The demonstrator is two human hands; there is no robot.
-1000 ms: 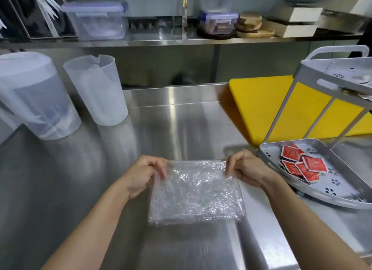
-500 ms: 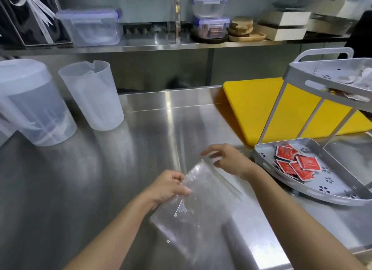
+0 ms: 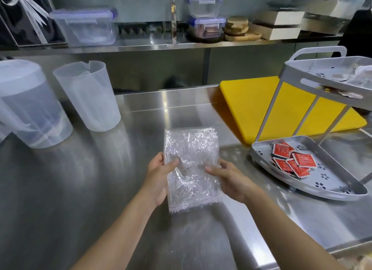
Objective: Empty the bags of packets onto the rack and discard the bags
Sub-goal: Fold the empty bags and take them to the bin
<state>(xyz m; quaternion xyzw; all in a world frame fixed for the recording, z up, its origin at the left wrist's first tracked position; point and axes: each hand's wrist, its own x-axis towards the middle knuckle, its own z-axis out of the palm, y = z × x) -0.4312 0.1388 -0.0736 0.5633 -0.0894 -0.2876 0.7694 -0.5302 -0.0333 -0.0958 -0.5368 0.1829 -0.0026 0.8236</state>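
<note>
Head view: a steel counter [image 3: 141, 112] is seen from above, with both forearms reaching in over it.
Cutting board: a yellow cutting board [image 3: 245, 108] is laid at the right rear of the counter.
Rack: a grey two-tier rack [image 3: 298, 76] is stood at the right, partly over the board and well apart from the bag.
Bag: a clear, crinkled bag [image 3: 191, 149] is held upright above the counter between the hands; nothing is seen inside it.
Bag handling: it is judged very light, limp and slick. No shape is kept by it unaided, and it is likely to catch air or slide out of a loose hold. It is not fragile.
Bag hold: it is best crushed into one fist, or pinched at the thicker strip along its lower end.
Left hand: the bag's left edge is pinched by the left hand [image 3: 157, 175], thumb on the front face, fingers hidden behind.
Right hand: the right edge is pinched likewise by the right hand [image 3: 229, 179].
Packets: red packets [image 3: 291, 161] are heaped loosely on the rack's lower tier [image 3: 332, 181].
</note>
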